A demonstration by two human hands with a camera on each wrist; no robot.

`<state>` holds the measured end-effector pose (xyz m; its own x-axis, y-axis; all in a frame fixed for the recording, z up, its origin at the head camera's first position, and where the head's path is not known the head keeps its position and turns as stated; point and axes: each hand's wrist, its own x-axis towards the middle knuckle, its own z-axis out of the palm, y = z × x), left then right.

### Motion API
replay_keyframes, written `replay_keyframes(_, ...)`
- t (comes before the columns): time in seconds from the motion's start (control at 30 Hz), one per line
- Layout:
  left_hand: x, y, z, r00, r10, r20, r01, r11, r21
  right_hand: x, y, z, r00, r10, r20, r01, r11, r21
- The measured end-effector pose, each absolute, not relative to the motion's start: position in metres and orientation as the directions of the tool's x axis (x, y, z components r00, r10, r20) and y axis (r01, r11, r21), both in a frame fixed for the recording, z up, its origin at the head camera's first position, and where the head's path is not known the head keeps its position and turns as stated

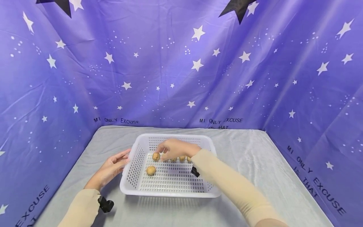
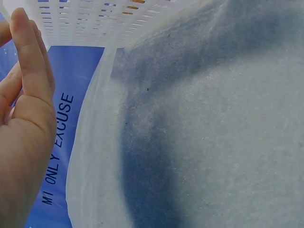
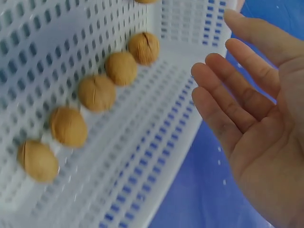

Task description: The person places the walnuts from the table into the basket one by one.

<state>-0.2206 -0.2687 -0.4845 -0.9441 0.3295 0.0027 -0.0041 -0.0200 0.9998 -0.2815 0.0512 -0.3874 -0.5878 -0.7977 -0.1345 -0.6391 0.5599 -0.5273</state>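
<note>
Inside, the white basket (image 1: pixel 133 171) holds walnuts (image 3: pixel 97 92) in a row, right hand (image 1: pixel 175 149) above them with fingers spread empty, left hand (image 1: pixel 112 168) flat against its side.

Grey cloth-covered table (image 1: pixel 255 164); purple star-printed backdrop (image 1: pixel 181 63) with black lettering on three sides

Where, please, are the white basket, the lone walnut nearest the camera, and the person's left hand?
white basket (image 1: pixel 170 193): head view, on its near rim.
lone walnut (image 1: pixel 151 170): head view, on its shell's middle.
left hand (image 1: pixel 111 168): head view, on the hand's back.
</note>
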Motion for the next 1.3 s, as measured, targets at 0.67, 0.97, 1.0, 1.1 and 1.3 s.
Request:
replay_keyframes(0.67,-0.219,-0.268,-0.485,-0.950,0.312,-0.010,-0.015,-0.012,1.000,-0.273,0.178,-0.360,-0.709,-0.703,-0.046,-0.570,0.610,-0.551)
replay_keyframes(0.97,-0.219,-0.268,-0.485,-0.949,0.314,-0.015,-0.017,-0.004,1.000,-0.263,0.234,-0.366,-0.783,-0.621,-0.014,-0.525,0.674,-0.520)
replay_keyframes(1.0,-0.220,-0.268,-0.485,-0.949,0.314,-0.015,-0.017,-0.004,1.000,-0.262,0.240,-0.368,-0.789,-0.615,-0.012,-0.519,0.677,-0.521)
replay_keyframes(1.1,-0.220,-0.268,-0.484,-0.951,0.309,-0.020,-0.022,-0.004,1.000,-0.260,0.254,-0.373,-0.797,-0.604,0.001,-0.513,0.676,-0.529)
replay_keyframes(1.3,-0.220,-0.267,-0.483,-0.952,0.306,-0.024,-0.025,-0.001,1.000,-0.255,0.278,-0.393,-0.809,-0.587,0.033,-0.504,0.664,-0.552)
